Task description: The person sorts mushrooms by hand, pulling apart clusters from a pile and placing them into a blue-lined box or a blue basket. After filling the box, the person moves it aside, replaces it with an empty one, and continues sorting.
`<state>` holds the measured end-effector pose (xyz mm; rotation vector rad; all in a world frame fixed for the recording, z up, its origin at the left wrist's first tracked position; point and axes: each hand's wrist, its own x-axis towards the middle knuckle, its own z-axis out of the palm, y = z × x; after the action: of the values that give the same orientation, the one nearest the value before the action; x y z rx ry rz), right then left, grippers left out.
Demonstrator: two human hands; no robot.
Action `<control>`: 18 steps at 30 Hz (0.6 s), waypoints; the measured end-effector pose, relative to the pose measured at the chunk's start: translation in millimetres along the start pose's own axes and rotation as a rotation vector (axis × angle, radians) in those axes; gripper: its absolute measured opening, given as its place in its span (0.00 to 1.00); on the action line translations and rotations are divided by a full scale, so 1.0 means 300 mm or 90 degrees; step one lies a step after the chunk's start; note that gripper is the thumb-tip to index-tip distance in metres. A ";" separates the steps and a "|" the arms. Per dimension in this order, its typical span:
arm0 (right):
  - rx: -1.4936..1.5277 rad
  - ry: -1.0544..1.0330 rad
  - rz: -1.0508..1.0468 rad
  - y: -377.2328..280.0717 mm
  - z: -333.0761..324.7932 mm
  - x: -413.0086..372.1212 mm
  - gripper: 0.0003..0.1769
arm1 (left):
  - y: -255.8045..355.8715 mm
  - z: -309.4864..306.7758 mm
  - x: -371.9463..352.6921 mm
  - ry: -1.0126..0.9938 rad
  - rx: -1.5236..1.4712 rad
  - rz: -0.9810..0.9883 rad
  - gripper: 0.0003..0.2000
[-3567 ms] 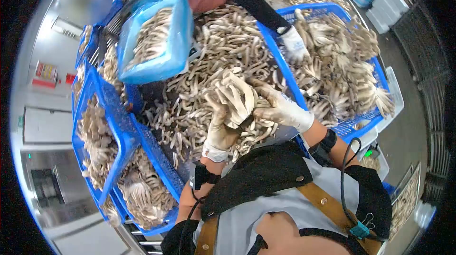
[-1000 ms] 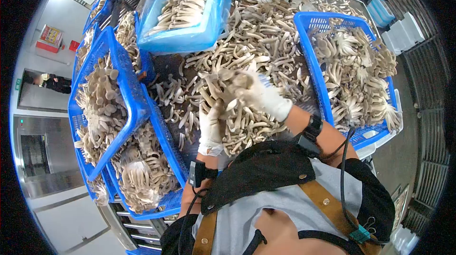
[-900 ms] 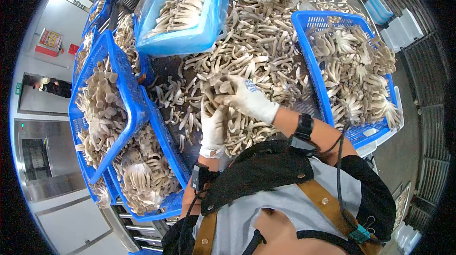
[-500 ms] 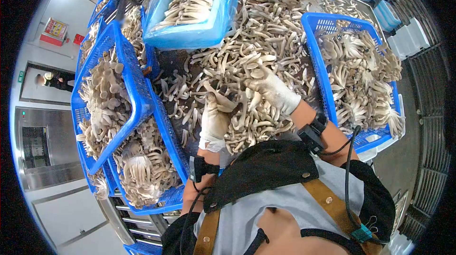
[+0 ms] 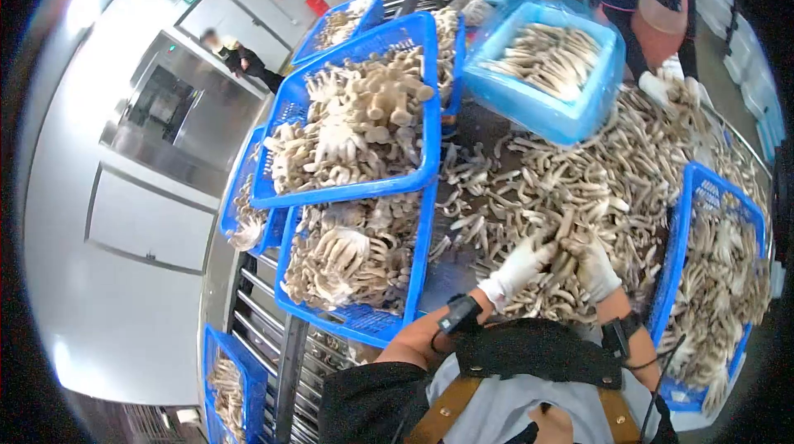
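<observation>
Reaching low over the sorting table, a worker in white gloves sets the left hand and the right hand side by side, almost touching, at the near edge of the mushroom heap. Both forearms run straight out from the body, each with a dark band at the wrist. The fingers of both hands are bent down among the stems; whether they clasp any cannot be told from this angle.

Half a second earlier the right hand lies further out on the pile and the two hands are apart. A second ago they hold a cluster up above the heap, and now nothing is raised. The view has also swung left, bringing a grey wall and a doorway into the picture.

The mushrooms are pale, long-stemmed and small-capped, loose and tangled across the dark tabletop. They fill the space between two stacked blue crates on the left and another blue crate on the right, all three loaded with uncut clumps. Beyond the heap stands a plastic-lined bin of trimmed stems. A co-worker's gloved hand works the far side.
</observation>
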<state>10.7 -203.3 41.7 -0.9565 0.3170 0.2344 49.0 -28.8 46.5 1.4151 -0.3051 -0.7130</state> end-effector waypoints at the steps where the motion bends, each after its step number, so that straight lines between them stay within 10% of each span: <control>1: -0.023 -0.010 0.038 -0.039 0.018 -0.029 0.14 | -0.047 0.016 -0.004 0.011 0.073 0.023 0.27; 9: 0.242 0.075 0.131 0.100 -0.185 -0.144 0.16 | -0.080 -0.040 0.007 0.116 0.339 -0.046 0.48; 11: -0.106 -0.059 -0.001 0.263 -0.266 -0.184 0.14 | -0.070 -0.026 0.026 0.069 0.371 0.106 0.44; 14: 0.090 -0.066 0.167 0.125 -0.063 -0.269 0.12 | 0.003 0.052 0.027 -0.185 0.295 0.040 0.40; 15: -0.152 -0.180 0.200 0.140 -0.162 -0.247 0.14 | 0.034 0.069 0.024 -0.253 0.198 0.005 0.39; 18: -0.363 -0.254 0.166 0.239 -0.279 -0.202 0.18 | 0.033 0.101 0.042 -0.186 0.243 -0.018 0.37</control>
<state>-83.0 -236.1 -35.5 -1.3976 -0.0025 0.7723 43.4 -60.6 58.1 1.6762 -0.6790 -0.9213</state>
